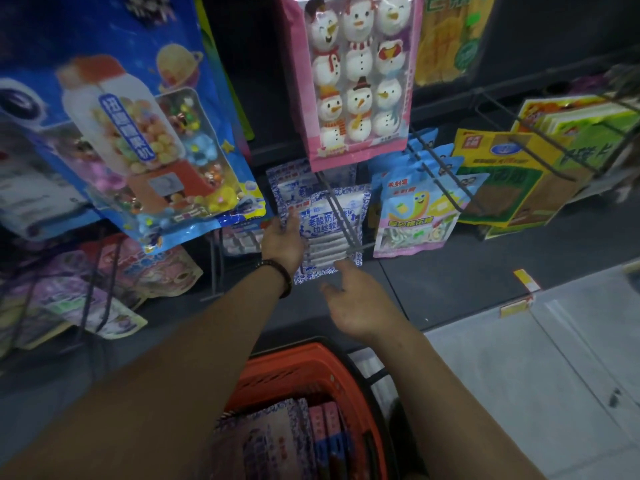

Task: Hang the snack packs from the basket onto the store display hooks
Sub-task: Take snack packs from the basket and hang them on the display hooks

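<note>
Left hand (282, 242): fingers curled over the left edge of the blue-and-white snack pack (327, 230), holding it; a beaded bracelet (278, 276) sits on the wrist. Right hand (360, 303): fingers loosely spread, holding nothing, forefinger tip at the pack's lower edge; contact cannot be confirmed. The pack lies under the twin-wire display hook (346, 220), in front of identical packs; whether it is threaded on cannot be told. Legible print: "老酸奶". Right neighbour: pastel pack (412, 216) marked "酸砂棉花糖". Above: pink snowman pack (356, 81). Upper left: blue pack (138, 133) marked "扭蛋糖果机". Below the forearms, the orange basket (294, 367) holds further packs.
</note>
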Motion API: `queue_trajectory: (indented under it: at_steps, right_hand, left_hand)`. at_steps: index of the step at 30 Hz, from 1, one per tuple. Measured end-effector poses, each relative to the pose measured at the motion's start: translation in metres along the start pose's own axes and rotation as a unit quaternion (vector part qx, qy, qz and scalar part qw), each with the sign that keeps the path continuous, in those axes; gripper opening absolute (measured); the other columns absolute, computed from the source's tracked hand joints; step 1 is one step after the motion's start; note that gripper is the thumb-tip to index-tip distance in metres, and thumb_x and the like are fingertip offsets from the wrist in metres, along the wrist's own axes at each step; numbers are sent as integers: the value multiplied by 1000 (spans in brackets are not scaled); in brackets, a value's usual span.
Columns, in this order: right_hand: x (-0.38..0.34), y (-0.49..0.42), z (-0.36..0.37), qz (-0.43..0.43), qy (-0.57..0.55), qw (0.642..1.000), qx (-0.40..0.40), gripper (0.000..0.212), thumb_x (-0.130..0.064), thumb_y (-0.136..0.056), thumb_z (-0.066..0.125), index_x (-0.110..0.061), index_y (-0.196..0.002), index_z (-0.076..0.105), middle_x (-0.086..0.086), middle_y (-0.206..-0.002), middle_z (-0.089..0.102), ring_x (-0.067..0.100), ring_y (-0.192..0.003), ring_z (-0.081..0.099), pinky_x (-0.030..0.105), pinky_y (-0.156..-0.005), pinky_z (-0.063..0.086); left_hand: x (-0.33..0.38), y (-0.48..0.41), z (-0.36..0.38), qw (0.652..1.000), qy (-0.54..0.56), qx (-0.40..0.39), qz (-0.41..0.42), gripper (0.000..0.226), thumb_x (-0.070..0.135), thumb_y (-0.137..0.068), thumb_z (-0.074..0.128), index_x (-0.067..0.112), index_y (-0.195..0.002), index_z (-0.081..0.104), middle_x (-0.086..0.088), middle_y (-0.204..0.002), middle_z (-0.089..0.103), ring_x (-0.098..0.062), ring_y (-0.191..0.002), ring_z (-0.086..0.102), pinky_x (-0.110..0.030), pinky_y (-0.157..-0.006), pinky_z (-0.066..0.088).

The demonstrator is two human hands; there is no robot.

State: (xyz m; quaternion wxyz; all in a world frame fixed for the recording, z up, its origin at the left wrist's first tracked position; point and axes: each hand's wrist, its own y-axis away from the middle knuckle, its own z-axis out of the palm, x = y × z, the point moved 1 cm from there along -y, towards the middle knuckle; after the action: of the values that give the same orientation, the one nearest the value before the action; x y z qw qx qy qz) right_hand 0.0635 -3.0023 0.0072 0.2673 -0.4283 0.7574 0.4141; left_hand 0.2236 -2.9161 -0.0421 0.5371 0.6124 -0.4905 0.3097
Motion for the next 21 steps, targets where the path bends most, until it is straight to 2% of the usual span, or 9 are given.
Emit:
queue_trajectory:
  at_steps: [2,4,6,9,11,13,15,19,21]
  right_hand:
    - [2,-1,4,-7,26,1000,0,48,-27,-109,49,-14,-154,42,21,-151,50,36,-134,55,34,-96,41]
    - [4,-2,9,-11,59,998,-8,45,-23,-109,47,-12,-153,43,22,-146,55,37,-130,56,33,-91,41]
    - [7,1,15,-12,98,995,-13,42,-20,-108,47,-9,-149,48,23,-141,59,38,-126,58,37,-92,46]
    - [7,10,29,-21,162,986,-26,42,-23,-107,51,-10,-147,53,23,-142,61,39,-131,59,41,-104,49]
    - [5,19,42,-29,186,981,-50,37,-27,-106,56,-13,-139,60,21,-138,64,39,-129,61,41,-106,51]
    - [4,24,61,-39,205,975,-78,29,-33,-104,59,-18,-128,67,16,-131,70,36,-125,65,41,-103,54]
    - [5,30,86,-38,229,965,-120,26,-39,-102,61,-23,-120,71,10,-127,74,32,-121,67,38,-101,54]
    - [18,42,149,-8,272,943,-191,27,-40,-100,62,-24,-117,75,6,-125,76,28,-119,69,32,-97,52]
    - [35,48,186,20,283,931,-230,29,-32,-100,60,-18,-119,77,11,-128,75,30,-121,69,33,-96,52]
  left_hand:
    - [-1,7,-2,1000,-5,0,5,51,46,-109,52,8,-142,49,-11,-106,71,-29,-88,72,-41,-80,61]
    - [-9,19,-9,1000,-2,1,-11,11,21,-108,52,16,-100,56,-7,-85,60,-29,-82,66,-41,-74,55]
    - [-29,30,-23,998,-30,-10,-47,13,21,-94,57,23,-81,55,-12,-87,66,-41,-92,74,-53,-77,58]
    - [-56,62,-59,993,-94,-59,-33,10,22,-91,63,29,-85,67,-10,-104,74,-37,-91,77,-46,-77,63]
    - [-60,95,-91,978,-161,-131,13,20,18,-100,67,34,-88,69,1,-98,74,-21,-74,73,-24,-62,56]
    - [-70,121,-130,933,-274,-224,68,13,22,-104,67,30,-94,71,13,-90,73,1,-71,65,-17,-67,49]
    - [-83,144,-176,883,-365,-281,89,10,27,-104,67,29,-95,71,18,-84,71,12,-74,62,-16,-76,48]
    - [-111,175,-253,795,-492,-337,106,14,29,-105,62,24,-109,74,9,-107,77,-9,-100,69,-30,-91,52]
    - [-127,182,-278,783,-510,-343,99,16,29,-106,60,21,-110,73,4,-107,77,-16,-100,69,-34,-90,52]
